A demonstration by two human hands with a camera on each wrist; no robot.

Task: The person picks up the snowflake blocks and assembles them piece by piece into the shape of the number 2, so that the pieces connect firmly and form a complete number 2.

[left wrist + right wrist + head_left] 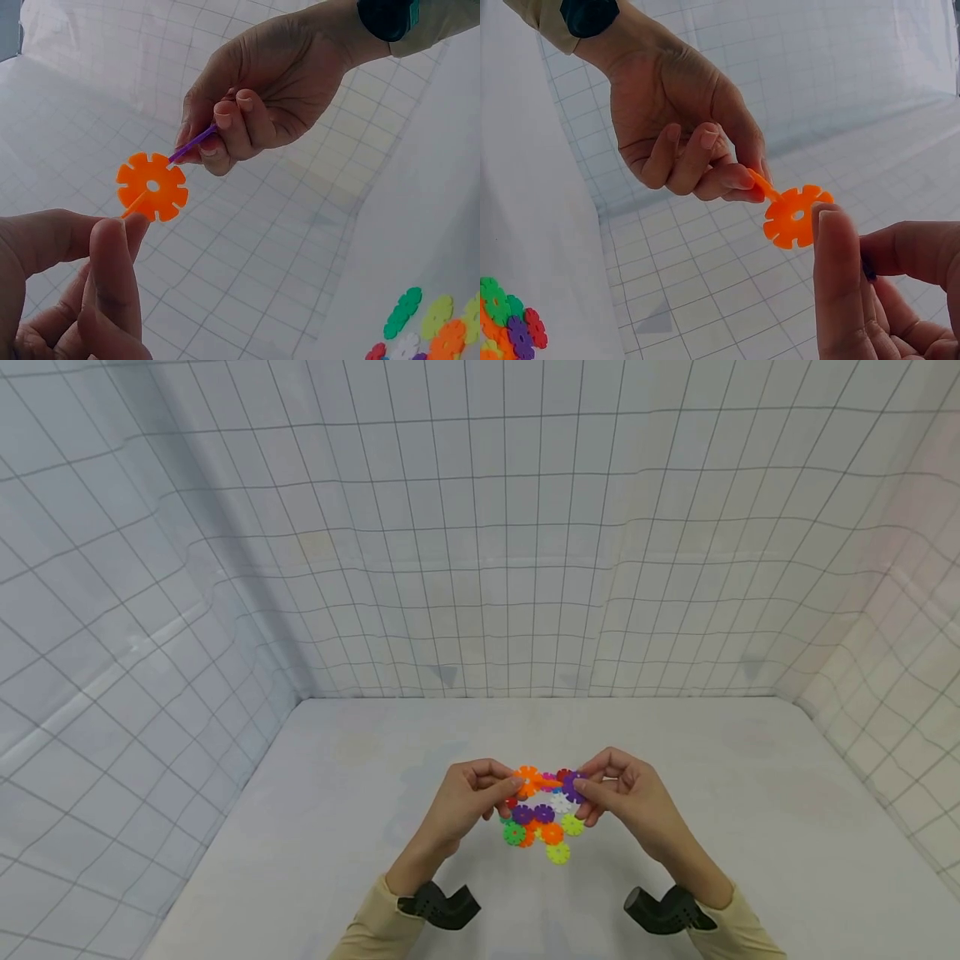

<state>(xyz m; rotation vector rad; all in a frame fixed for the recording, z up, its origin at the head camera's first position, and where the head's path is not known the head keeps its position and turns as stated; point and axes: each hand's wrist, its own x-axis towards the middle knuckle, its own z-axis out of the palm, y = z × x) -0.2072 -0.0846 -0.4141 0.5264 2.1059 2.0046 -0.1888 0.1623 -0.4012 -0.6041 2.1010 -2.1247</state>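
Between finger and thumb, my left hand [467,795] pinches an orange notched plastic disc [528,781]. My right hand [633,797] grips a purple notched disc [572,788] by its edge. Between them is a second orange disc [152,178], seen face-on with a round centre hole in the left wrist view. The left hand's disc meets it at a slot, standing crosswise to it. On the opposite side, the purple disc [193,143], edge-on here, reaches its rim. In the right wrist view my right fingers hide most of the purple disc [868,270].
Below the hands, a loose pile of similar discs lies on the white table [315,860], including a green disc [514,834], a yellow disc [558,853] and a white disc [559,802]. White sheeting with a grid net [480,543] encloses the table at the back and sides.
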